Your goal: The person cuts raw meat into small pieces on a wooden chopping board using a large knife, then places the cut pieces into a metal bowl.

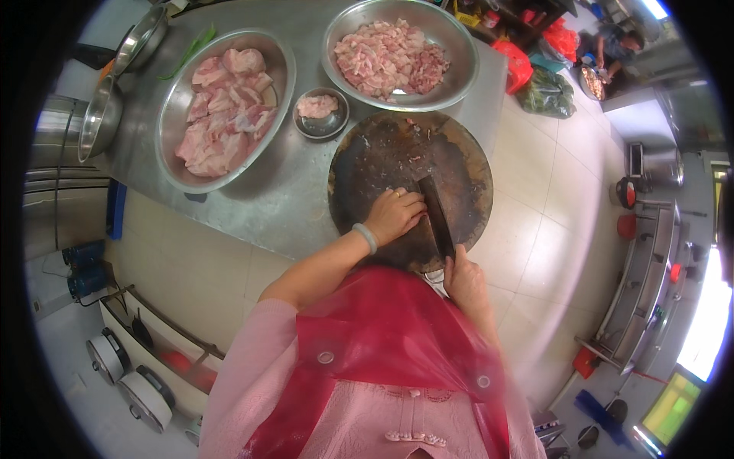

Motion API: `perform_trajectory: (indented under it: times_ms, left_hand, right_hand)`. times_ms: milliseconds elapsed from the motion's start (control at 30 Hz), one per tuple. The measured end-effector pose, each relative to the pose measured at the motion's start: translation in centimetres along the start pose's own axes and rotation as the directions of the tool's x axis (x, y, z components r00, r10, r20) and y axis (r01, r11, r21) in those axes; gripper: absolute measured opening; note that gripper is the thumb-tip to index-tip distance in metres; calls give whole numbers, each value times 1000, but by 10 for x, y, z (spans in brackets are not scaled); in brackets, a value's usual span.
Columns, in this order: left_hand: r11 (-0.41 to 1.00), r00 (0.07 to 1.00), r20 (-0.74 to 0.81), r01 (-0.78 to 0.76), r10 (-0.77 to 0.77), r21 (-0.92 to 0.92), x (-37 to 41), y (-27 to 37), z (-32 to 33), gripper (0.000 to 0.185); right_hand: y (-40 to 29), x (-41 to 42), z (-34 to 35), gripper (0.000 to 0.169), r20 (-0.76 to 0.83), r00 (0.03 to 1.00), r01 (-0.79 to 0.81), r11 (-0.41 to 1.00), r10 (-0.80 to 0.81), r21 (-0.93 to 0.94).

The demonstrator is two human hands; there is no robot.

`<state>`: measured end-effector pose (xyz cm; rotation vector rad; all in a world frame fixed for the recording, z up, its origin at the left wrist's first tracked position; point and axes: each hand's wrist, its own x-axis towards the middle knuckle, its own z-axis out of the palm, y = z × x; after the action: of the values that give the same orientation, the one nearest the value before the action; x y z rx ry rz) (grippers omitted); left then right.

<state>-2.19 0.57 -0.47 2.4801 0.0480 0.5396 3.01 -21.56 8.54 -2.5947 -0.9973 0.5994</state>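
Note:
On the round wooden chopping block, my left hand rests with bent fingers close against the blade of a cleaver. A small reddish bit shows at its fingertips; whether it grips a piece of meat is hidden by the fingers. My right hand is closed around the cleaver's handle at the near edge of the block. The blade stands on edge, seen nearly from above. Small meat scraps lie on the block's far part. Beyond it, a large steel basin holds cut raw meat.
A small steel bowl with minced-looking meat sits left of the block. Further left, an oval steel basin holds large raw meat pieces. Green peppers lie behind it on the steel table. Another person works at far right.

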Motion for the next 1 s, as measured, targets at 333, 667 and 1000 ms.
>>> perform_trajectory:
  times_ms: [333, 667, 1000]
  left_hand:
    - [990, 997, -68, 8, -18, -143, 0, -12, 9, 20]
    - [993, 999, -34, 37, -42, -115, -1, -5, 5, 18]
    - [950, 987, -71, 117, -143, -290, -9, 1, -13, 27]
  right_hand:
    - [-21, 71, 16, 19, 5, 1000, 5, 1000, -5, 10]
    - [-15, 66, 17, 25, -18, 1000, 11, 1000, -11, -11]
    - [-2, 3, -8, 16, -113, 993, 29, 995, -18, 92]
